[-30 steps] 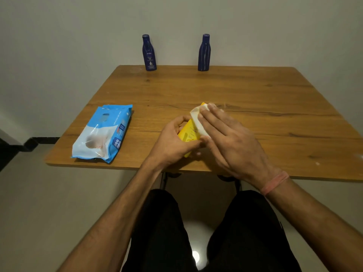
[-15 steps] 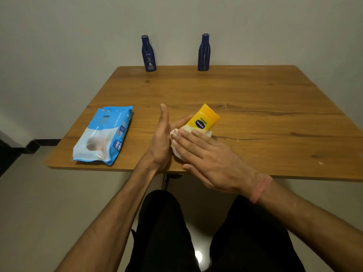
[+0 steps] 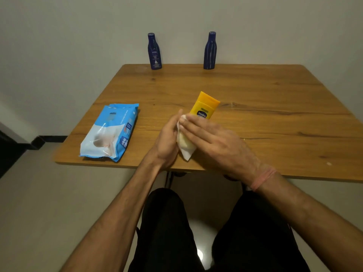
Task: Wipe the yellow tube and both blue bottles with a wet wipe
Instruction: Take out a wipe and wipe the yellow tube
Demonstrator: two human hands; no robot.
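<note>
Wipe (image 3: 184, 143) pressed flat against yellow tube (image 3: 204, 107) under straight fingers of right hand (image 3: 214, 141); left hand (image 3: 167, 141) cupping the tube's lower end from nine o'clock, grip partly hidden. Tube near desk (image 3: 275, 107) centre. Blue bottles at eleven (image 3: 154, 52) and twelve o'clock (image 3: 210, 51), upright. Wipes pack (image 3: 110, 132) at nine.
</note>
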